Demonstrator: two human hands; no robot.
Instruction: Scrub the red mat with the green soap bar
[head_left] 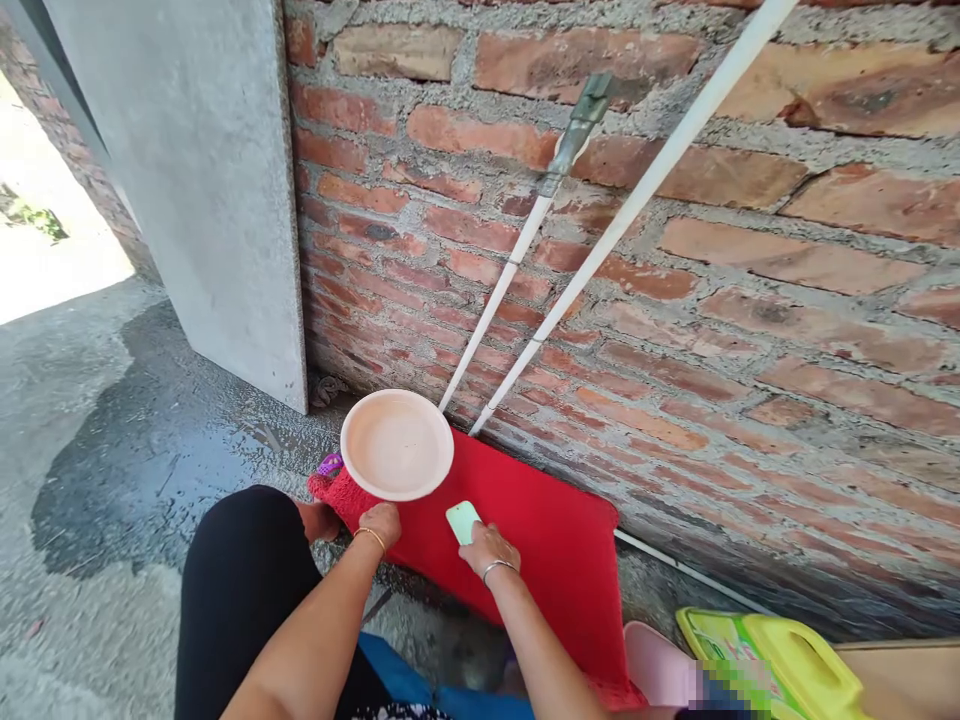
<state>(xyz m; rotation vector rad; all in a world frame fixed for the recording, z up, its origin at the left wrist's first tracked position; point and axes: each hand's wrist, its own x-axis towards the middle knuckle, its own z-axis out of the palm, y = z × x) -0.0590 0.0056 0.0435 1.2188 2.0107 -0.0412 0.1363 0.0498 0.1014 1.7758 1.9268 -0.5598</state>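
Note:
My left hand (381,523) is closed in a fist on the near edge of a red cloth (525,510), just in front of a pale pink basin (397,445). The cloth lies flat over a long low surface, and its knitted-looking end (339,497) bunches up at the left. In my right hand (490,550) is a pale green, rounded block (463,520), gripped at its near end above the middle of the cloth; whether it is a brush or a soap bar is not clear. Clear-looking liquid seems to fill the basin.
Behind the cloth rises a brick wall (450,220) with two white pipes (592,270) slanting down it. A grey slab (202,180) leans at the left beside wet concrete (150,430). A yellow-green jug (780,660) and a pink container (660,660) stand at lower right.

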